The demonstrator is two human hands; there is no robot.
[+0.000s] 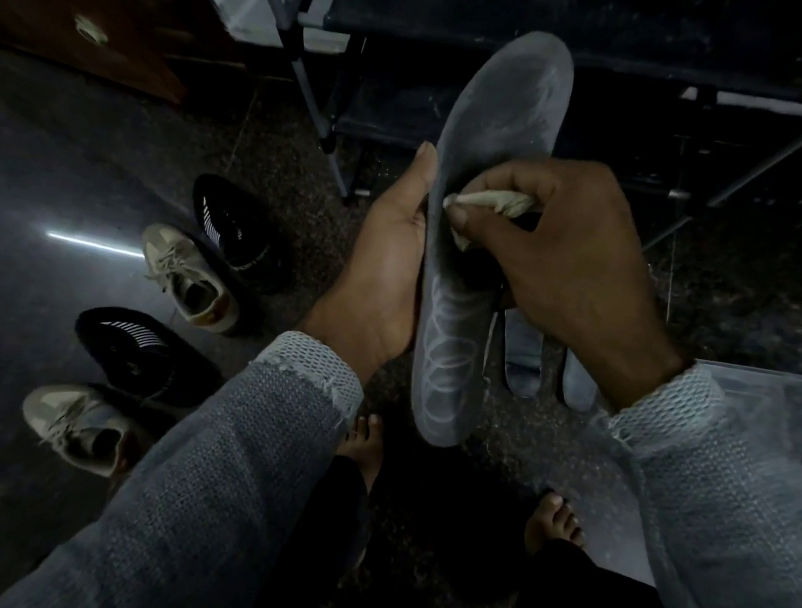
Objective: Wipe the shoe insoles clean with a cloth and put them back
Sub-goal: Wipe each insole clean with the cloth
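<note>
A long grey insole [503,114] with pale ring marks near its heel stands almost upright in front of me. My left hand [389,257] grips its left edge, thumb along the rim. My right hand [562,253] pinches a crumpled pale cloth [492,201] and presses it against the insole's middle. Two more grey insoles [524,354] lie on the floor behind, partly hidden by my right wrist. On the floor to the left stand two black knit shoes [236,233] and two beige laced sneakers [190,278].
A dark metal-framed rack [473,24] stands just beyond the insole. A brown wooden door [72,0] is at the top left. A clear plastic sheet or box [769,414] lies under my right forearm. My bare feet [554,519] rest on the dark speckled floor.
</note>
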